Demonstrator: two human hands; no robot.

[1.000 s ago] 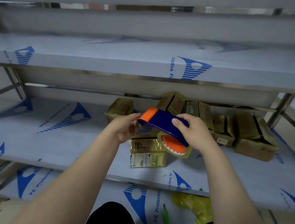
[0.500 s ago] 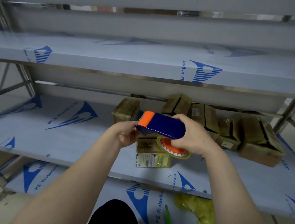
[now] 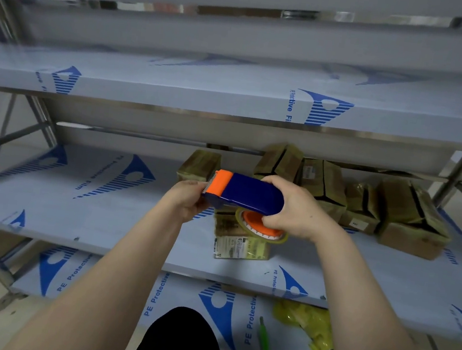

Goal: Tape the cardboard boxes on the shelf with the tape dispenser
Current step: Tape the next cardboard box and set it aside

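Blue dispenser [image 3: 246, 191] is hovering just above the front box [image 3: 240, 245], right hand [image 3: 295, 209] gripping its body, left hand [image 3: 189, 198] pinching its orange end. Behind that box, other boxes [image 3: 410, 223] are looking taped; the front one is seemingly awaiting tape.

Boxes [image 3: 321, 186] crowd the middle shelf [image 3: 73, 213] at centre right; one box [image 3: 240, 241] sits nearer (below the dispenser [image 3: 246, 194]).
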